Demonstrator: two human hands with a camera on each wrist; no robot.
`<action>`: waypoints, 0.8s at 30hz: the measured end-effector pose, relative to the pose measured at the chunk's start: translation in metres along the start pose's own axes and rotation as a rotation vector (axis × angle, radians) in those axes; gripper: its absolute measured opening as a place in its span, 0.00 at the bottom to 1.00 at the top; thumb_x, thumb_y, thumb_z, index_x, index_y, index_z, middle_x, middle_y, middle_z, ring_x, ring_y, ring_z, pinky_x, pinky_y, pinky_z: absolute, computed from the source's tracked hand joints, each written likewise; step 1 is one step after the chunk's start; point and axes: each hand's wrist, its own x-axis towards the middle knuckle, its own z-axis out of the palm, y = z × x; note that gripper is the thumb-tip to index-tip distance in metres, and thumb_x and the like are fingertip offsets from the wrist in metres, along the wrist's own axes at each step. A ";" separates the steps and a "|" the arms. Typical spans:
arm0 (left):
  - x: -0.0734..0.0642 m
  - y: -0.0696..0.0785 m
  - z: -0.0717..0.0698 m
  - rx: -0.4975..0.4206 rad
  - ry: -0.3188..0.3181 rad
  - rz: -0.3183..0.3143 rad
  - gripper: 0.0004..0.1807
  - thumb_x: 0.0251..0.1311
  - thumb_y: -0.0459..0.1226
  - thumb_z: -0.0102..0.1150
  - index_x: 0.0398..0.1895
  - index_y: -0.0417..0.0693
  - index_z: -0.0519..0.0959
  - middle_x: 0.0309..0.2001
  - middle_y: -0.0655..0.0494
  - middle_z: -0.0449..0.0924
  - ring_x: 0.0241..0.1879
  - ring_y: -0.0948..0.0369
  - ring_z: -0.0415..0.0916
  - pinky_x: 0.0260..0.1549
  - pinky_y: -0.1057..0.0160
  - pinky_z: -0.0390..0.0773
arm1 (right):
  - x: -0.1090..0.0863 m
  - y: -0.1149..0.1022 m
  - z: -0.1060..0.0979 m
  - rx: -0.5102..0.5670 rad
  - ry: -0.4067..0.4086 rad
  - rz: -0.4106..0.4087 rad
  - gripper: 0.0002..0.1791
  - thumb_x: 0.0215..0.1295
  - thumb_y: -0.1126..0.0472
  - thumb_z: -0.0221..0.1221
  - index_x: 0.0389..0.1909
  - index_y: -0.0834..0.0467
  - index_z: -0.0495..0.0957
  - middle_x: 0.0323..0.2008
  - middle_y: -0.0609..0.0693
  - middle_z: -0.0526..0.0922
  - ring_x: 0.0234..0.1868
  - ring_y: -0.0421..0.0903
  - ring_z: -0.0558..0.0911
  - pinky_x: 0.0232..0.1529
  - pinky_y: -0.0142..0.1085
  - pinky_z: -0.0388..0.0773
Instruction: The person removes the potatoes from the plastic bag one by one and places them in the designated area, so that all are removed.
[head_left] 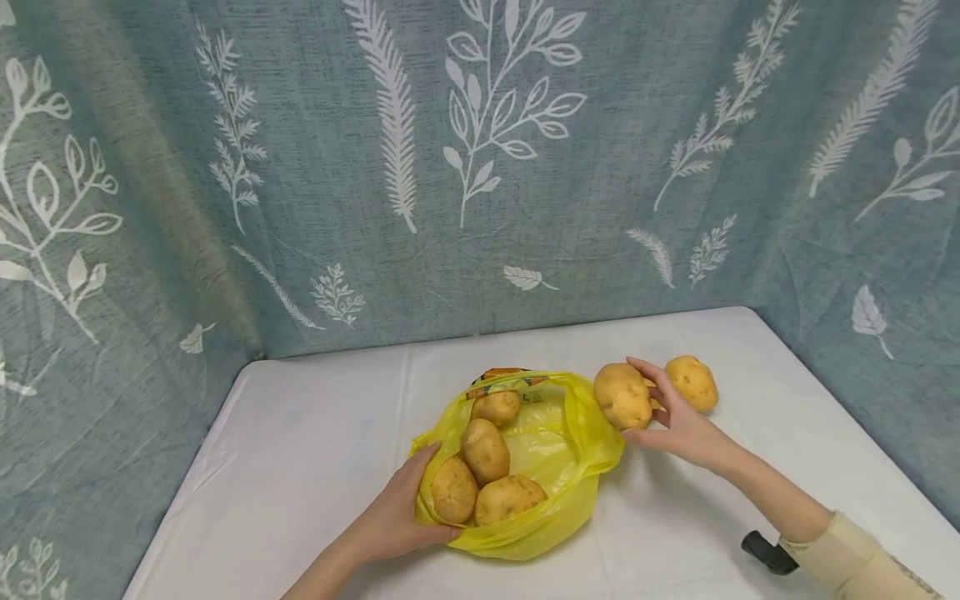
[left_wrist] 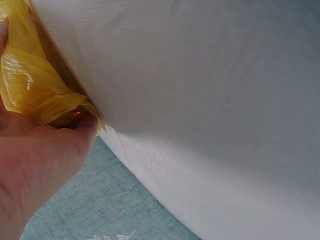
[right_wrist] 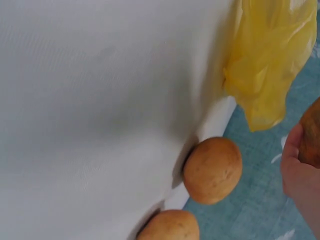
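A yellow plastic bag [head_left: 551, 517] sits with its mouth spread on the table, several potatoes [head_left: 484, 450] inside it. My left hand [head_left: 401, 508] grips the bag's left side, thumb at the near edge; the left wrist view shows thin yellow film [left_wrist: 40, 80] between thumb and fingers. Just beyond the bag's right rim, my right hand [head_left: 678, 421] holds a potato [head_left: 622, 397] above the table. Another potato [head_left: 692, 383] lies to the right of that hand. Two potatoes, a nearer one [right_wrist: 212, 170] and one cut off by the frame [right_wrist: 171, 227], rest on the table in the right wrist view.
The white-covered table [head_left: 315, 433] stands against a blue-green leaf-patterned curtain [head_left: 450, 275] at the back and sides. Close to the right sleeve [head_left: 847, 554] is a small black object [head_left: 768, 552], its kind unclear. An orange-and-dark printed patch [head_left: 501, 374] shows at the bag's far rim.
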 end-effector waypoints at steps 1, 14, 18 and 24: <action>0.000 0.000 0.000 0.000 0.000 0.002 0.62 0.43 0.58 0.75 0.77 0.48 0.49 0.75 0.40 0.48 0.72 0.39 0.47 0.63 0.32 0.53 | 0.000 0.000 -0.001 0.001 -0.001 -0.001 0.51 0.60 0.64 0.66 0.77 0.52 0.44 0.76 0.59 0.41 0.73 0.68 0.44 0.65 0.64 0.51; 0.001 -0.003 0.001 0.000 0.003 0.004 0.63 0.43 0.57 0.75 0.77 0.46 0.49 0.75 0.40 0.49 0.72 0.38 0.48 0.63 0.32 0.53 | -0.007 0.012 -0.026 -0.005 0.011 -0.063 0.50 0.62 0.67 0.64 0.77 0.52 0.43 0.74 0.61 0.45 0.68 0.35 0.58 0.57 0.19 0.64; 0.001 -0.003 0.002 0.006 0.004 0.009 0.63 0.43 0.57 0.75 0.77 0.46 0.49 0.75 0.40 0.49 0.72 0.38 0.48 0.63 0.32 0.54 | -0.009 0.015 -0.032 -0.031 0.027 -0.073 0.49 0.62 0.68 0.64 0.77 0.51 0.45 0.73 0.60 0.47 0.63 0.26 0.59 0.56 0.20 0.66; 0.001 -0.004 0.002 0.002 0.001 0.014 0.63 0.43 0.58 0.75 0.77 0.46 0.49 0.75 0.40 0.49 0.72 0.38 0.48 0.63 0.31 0.54 | -0.012 0.020 -0.042 -0.055 0.054 -0.055 0.49 0.61 0.68 0.65 0.77 0.54 0.45 0.73 0.60 0.49 0.62 0.28 0.60 0.54 0.20 0.66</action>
